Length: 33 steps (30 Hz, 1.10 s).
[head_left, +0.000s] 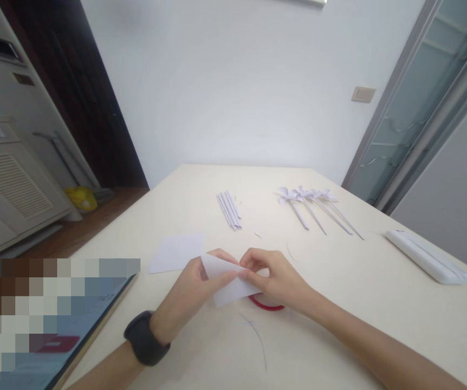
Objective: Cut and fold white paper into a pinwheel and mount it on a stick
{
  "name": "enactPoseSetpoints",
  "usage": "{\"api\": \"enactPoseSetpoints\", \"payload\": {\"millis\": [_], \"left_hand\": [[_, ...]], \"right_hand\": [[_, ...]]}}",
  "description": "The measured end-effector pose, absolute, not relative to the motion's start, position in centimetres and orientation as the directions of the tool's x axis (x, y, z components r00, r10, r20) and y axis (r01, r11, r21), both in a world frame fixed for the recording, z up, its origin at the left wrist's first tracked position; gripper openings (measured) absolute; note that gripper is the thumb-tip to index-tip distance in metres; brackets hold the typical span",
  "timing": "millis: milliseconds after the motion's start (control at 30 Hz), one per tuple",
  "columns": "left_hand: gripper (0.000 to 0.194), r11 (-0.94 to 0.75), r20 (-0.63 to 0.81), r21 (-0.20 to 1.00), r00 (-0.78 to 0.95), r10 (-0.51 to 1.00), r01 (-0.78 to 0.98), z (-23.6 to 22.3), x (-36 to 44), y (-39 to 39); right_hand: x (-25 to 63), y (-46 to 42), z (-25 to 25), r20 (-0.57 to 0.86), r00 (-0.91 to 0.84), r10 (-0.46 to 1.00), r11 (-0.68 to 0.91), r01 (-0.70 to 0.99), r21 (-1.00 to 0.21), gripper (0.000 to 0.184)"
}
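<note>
A sheet of white paper [227, 292] is held up over the near middle of the table. My left hand [203, 284], with a black watch [147, 338] on the wrist, grips it from the left between thumb and fingers. My right hand [276, 276] pinches the same paper at its upper right edge, thumb and fingertips meeting those of the left. Part of a red ring-shaped thing [268, 306] shows beneath my right hand; the rest of it is hidden. Another white paper sheet [172, 252] lies flat beyond my left hand.
Several rolled paper sticks [228, 210] lie mid-table. Several paper pinwheels [310, 203] on sticks rest behind to the right. A long white case [428, 257] lies at the right edge. A thin strip [260, 338] curls in front. A pixelated patch covers the lower left.
</note>
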State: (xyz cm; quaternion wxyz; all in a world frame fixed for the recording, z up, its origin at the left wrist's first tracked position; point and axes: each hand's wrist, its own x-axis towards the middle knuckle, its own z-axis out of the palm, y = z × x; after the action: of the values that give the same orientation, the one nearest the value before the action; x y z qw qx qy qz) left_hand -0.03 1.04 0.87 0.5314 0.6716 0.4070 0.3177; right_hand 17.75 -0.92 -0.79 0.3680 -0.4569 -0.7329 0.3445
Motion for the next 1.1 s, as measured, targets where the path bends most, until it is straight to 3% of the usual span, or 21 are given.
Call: {"api": "enactPoseSetpoints", "payload": {"millis": [833,1100], "left_hand": [[0.015,-0.069,-0.031,0.976,0.447,0.894,0.206,1.16,0.06,0.74],[0.019,-0.155,0.058,0.956,0.355,0.933,0.249,0.39,-0.14,0.44]], "right_hand": [[17.34,-1.45,-0.48,0.231,-0.295,0.927,0.325,0.323,-0.889,0.006],[17.45,-1.48,-0.13,0.230,-0.303,0.925,0.326,0.322,-0.889,0.011]]}}
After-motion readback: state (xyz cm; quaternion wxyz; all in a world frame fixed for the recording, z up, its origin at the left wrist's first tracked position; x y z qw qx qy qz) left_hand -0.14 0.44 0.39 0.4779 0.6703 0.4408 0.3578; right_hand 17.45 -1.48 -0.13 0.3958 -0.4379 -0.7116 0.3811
